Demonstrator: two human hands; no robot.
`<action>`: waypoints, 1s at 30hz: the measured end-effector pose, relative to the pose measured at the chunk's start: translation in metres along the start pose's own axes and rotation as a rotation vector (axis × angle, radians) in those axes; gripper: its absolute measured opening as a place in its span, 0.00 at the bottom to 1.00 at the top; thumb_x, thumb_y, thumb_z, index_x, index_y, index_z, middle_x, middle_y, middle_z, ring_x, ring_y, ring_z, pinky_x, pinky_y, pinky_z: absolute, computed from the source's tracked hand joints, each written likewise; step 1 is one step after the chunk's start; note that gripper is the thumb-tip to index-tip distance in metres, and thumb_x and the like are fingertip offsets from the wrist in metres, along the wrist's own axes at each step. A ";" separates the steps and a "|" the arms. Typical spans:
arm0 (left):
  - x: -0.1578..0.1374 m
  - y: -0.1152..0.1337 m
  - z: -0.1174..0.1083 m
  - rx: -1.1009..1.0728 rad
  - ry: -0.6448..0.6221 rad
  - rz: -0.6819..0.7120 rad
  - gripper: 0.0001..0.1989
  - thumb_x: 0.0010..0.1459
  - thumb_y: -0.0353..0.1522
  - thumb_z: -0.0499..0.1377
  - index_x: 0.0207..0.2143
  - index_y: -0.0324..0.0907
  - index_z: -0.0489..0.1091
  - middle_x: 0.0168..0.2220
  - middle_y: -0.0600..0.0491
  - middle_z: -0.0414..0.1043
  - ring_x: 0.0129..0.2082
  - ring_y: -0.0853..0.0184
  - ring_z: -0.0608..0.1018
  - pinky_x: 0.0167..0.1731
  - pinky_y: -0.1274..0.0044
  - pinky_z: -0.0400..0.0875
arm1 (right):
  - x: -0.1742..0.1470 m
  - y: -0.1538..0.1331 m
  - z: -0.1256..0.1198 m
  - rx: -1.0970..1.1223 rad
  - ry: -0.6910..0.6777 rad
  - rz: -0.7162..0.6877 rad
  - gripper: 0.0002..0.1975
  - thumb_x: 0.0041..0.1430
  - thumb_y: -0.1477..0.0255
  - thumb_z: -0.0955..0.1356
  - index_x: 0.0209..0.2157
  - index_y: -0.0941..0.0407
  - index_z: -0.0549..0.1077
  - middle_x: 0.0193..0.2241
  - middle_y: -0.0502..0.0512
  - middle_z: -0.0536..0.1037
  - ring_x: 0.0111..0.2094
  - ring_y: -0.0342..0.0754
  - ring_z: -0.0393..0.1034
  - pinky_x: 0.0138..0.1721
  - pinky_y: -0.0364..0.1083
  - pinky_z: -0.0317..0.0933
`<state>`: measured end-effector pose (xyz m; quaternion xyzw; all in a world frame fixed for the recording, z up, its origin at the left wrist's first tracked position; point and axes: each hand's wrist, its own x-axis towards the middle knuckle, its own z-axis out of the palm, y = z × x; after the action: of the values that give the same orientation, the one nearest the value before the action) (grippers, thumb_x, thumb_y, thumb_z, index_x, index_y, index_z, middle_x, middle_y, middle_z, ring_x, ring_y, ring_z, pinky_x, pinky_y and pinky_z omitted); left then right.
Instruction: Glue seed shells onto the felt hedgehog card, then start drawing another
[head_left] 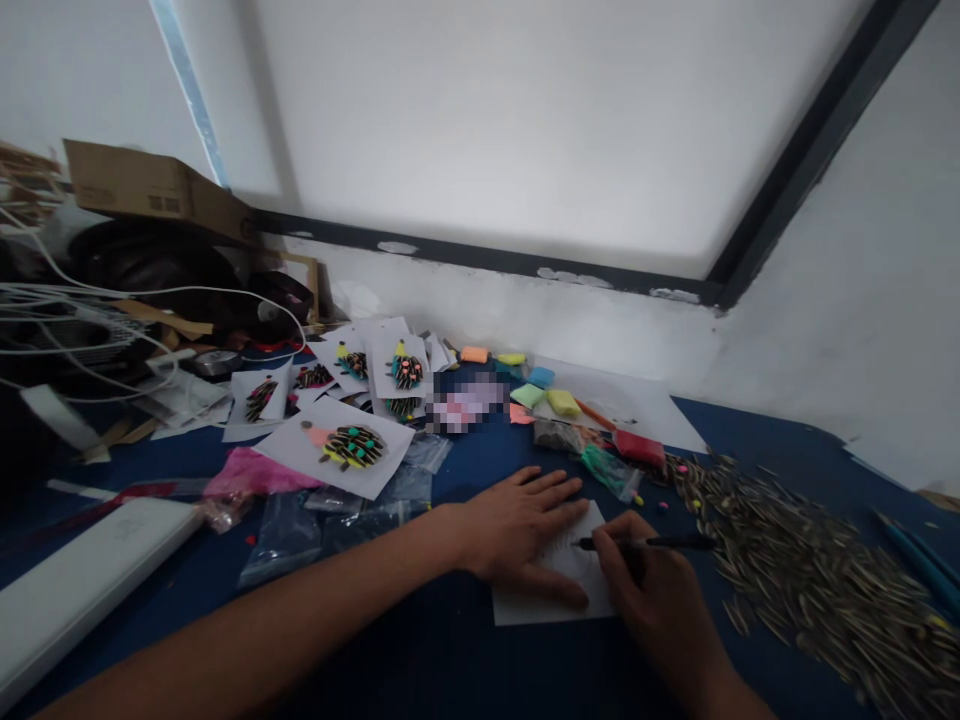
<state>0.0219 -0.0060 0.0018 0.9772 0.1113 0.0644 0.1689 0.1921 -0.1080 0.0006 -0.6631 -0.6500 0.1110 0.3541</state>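
Observation:
A small sheet of white paper [517, 607] lies on the blue tabletop in front of me. My left hand [529, 530] rests flat across its left part, fingers spread. In my right hand [652, 590] is a black pen [675, 542], its tip at the paper beside faint marks and a curved line. Part of the sheet is hidden under both hands. To the left lies a white card [289, 445] bearing a hedgehog shape [351, 446] made of striped seeds with green dots and yellow and pink pieces.
Striped sunflower seeds [817, 570] are heaped at the right. Several coloured clay packets [562, 402] lie ahead, near the wall. More seed-decorated cards [405, 365] and plastic bags [281, 535] are at the left. A long white box [97, 580] and tangled cables [90, 310] are further left.

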 end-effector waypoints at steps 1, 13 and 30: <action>0.000 0.000 0.000 -0.001 -0.001 0.001 0.44 0.59 0.56 0.45 0.67 0.35 0.44 0.68 0.41 0.37 0.68 0.54 0.43 0.64 0.60 0.37 | 0.000 0.000 0.000 -0.003 0.002 0.003 0.17 0.61 0.58 0.59 0.23 0.52 0.65 0.14 0.49 0.71 0.15 0.46 0.67 0.17 0.43 0.57; 0.000 0.000 0.001 0.012 0.000 -0.004 0.45 0.59 0.57 0.45 0.67 0.34 0.44 0.68 0.40 0.37 0.68 0.54 0.43 0.64 0.61 0.36 | -0.001 0.000 -0.002 -0.020 0.062 0.051 0.17 0.59 0.58 0.60 0.22 0.54 0.66 0.13 0.48 0.69 0.13 0.45 0.65 0.15 0.42 0.53; 0.000 0.000 0.000 0.008 -0.008 0.002 0.44 0.59 0.56 0.46 0.67 0.36 0.43 0.68 0.40 0.37 0.68 0.52 0.43 0.64 0.59 0.38 | -0.002 0.004 0.000 -0.037 0.010 0.028 0.22 0.62 0.57 0.58 0.20 0.54 0.67 0.18 0.54 0.75 0.17 0.47 0.69 0.19 0.43 0.57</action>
<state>0.0218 -0.0057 0.0019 0.9782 0.1099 0.0601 0.1655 0.1954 -0.1099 -0.0027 -0.6791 -0.6408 0.1006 0.3436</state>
